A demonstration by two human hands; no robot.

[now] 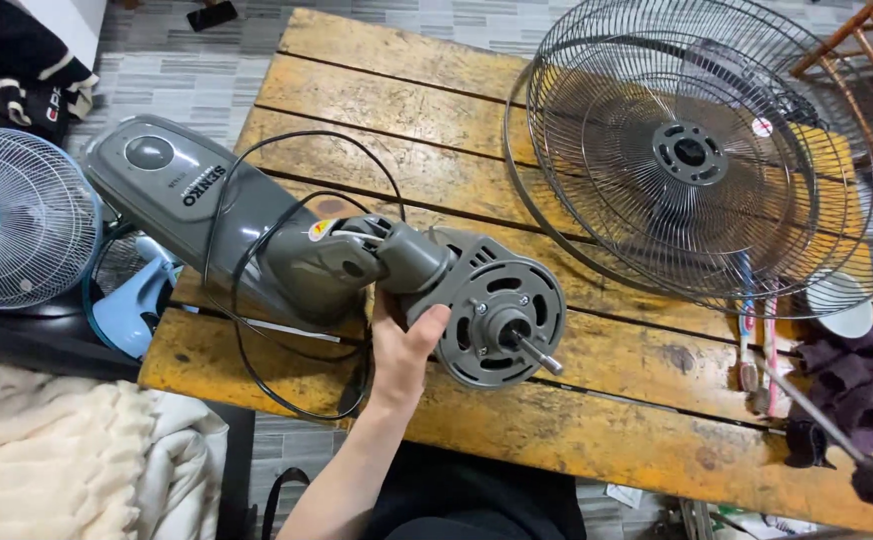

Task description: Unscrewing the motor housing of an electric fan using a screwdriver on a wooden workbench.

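A grey fan body [207, 215] lies on its side on a worn yellow wooden table [557, 430]. Its round motor housing [497, 315] faces me, with the bare metal shaft [542, 357] sticking out. My left hand [404, 345] grips the neck joint just left of the motor, thumb against the housing. A black power cord [257, 250] loops over the body and off the table's front edge. A screwdriver [817, 420] hangs slanted at the bottom right, its dark handle running out of the corner. My right hand does not show.
Two wire fan grilles [697, 160] lie stacked on the table's right half. A purple cloth [857, 370] and a white cup [842, 305] sit at the right edge. Left of the table stand a small fan [17, 230], a blue blade [137, 300] and a white blanket [57, 460].
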